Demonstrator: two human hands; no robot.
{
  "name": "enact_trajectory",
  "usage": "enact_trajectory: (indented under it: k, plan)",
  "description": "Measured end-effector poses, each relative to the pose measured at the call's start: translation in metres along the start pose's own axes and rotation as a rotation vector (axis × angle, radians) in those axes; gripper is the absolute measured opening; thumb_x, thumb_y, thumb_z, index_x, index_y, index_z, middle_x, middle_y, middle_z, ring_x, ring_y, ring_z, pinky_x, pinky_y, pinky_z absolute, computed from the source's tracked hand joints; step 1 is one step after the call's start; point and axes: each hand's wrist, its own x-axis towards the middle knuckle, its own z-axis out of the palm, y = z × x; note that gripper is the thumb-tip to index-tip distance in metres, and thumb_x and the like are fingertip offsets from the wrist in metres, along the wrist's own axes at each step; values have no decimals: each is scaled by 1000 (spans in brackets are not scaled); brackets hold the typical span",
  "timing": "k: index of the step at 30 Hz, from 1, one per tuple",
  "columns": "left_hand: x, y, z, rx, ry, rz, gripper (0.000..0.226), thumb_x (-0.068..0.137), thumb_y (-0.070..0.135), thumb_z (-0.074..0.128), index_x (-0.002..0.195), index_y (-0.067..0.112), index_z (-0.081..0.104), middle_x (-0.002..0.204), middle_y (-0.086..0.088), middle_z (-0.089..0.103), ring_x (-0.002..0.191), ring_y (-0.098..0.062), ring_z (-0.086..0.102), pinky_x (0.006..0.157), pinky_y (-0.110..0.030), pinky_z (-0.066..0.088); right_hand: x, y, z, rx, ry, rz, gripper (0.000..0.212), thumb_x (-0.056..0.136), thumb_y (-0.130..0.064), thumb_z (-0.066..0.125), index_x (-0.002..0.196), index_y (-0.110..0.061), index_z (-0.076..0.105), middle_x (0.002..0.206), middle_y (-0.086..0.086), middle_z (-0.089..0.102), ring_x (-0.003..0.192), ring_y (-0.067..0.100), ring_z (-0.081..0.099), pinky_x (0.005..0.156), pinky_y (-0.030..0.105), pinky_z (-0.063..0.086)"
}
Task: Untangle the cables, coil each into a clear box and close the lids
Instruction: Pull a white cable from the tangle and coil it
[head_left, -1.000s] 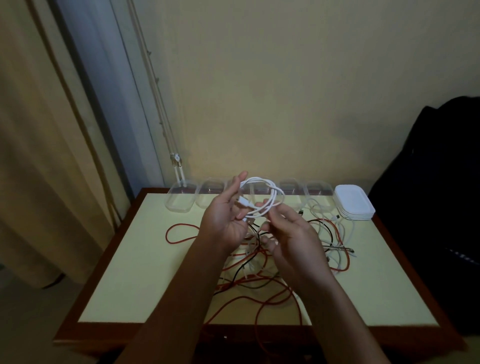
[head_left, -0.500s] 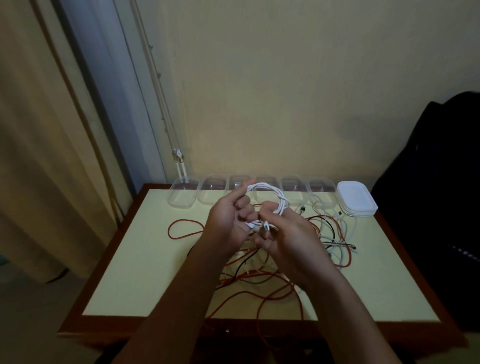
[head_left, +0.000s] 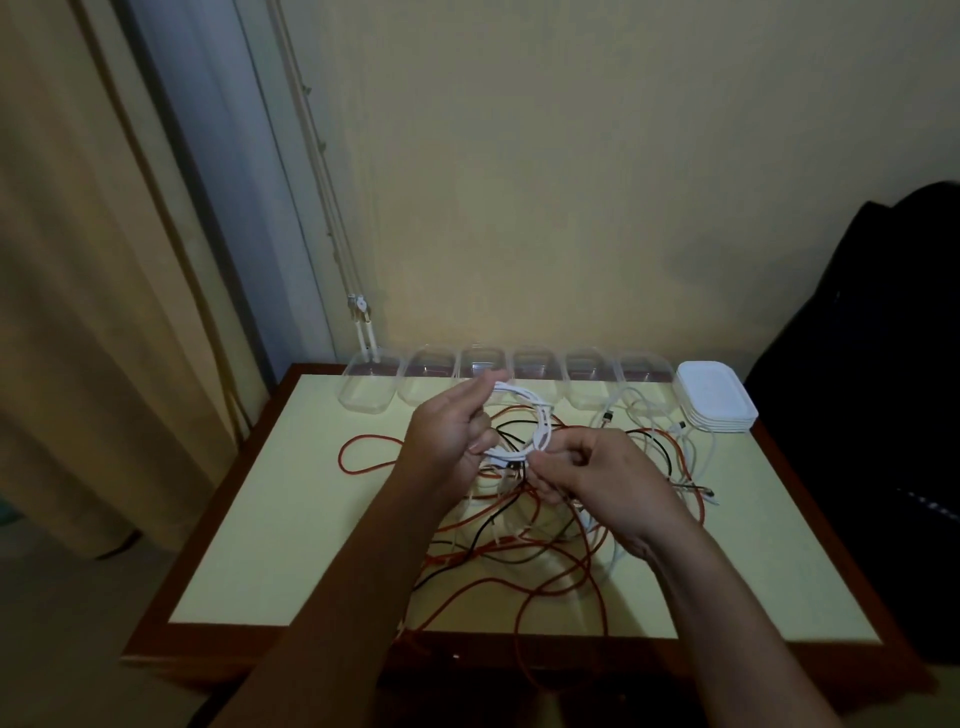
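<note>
A white cable (head_left: 535, 415) is wound into a small coil held above the table. My left hand (head_left: 449, 434) holds the coil's left side between thumb and fingers. My right hand (head_left: 597, 467) pinches the coil's lower right part. Under both hands lies a tangle of red, black and white cables (head_left: 509, 540). One red loop (head_left: 363, 454) spreads to the left. Several clear boxes (head_left: 371, 387) stand open in a row along the table's far edge. A stack of white lids (head_left: 714, 397) sits at the far right of that row.
The cream-topped table (head_left: 291, 519) has a brown wooden rim, and red cables hang over its near edge. A curtain (head_left: 78, 312) hangs at the left. A dark garment or bag (head_left: 872, 389) stands close to the table's right side. The wall is right behind the boxes.
The camera view shifted slightly. My hands moved closer together on the white coil, and my right hand shifted to pinch its lower right part.
</note>
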Motion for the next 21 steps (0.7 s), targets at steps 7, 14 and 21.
enact_trajectory:
  k: [7, 14, 21]
  plan:
    - [14, 1, -15, -86, 219, -10, 19, 101, 19, 57, 102, 4, 68, 44, 9, 23, 36, -5, 18, 36, -17, 20, -11, 16, -7, 18, -59, -11, 11, 94, -3, 67, 84, -3, 74, 64, 5, 66, 57, 11, 56, 55, 19, 46]
    - [8, 11, -4, -200, 151, 7, 17, 104, 17, 50, 109, 5, 60, 40, 5, 43, 33, -5, 21, 35, -15, 20, -6, 17, -7, 204, -37, 31, 8, 91, -1, 69, 97, -4, 73, 68, 8, 69, 76, 23, 67, 75, 28, 55]
    - [0, 15, 7, -414, 39, -103, 21, 106, 20, 45, 100, 9, 61, 40, 7, 21, 28, -7, 19, 32, -16, 17, -6, 14, 4, 202, 46, -54, 8, 90, -1, 70, 89, -9, 70, 67, -2, 71, 76, 11, 70, 69, 18, 51]
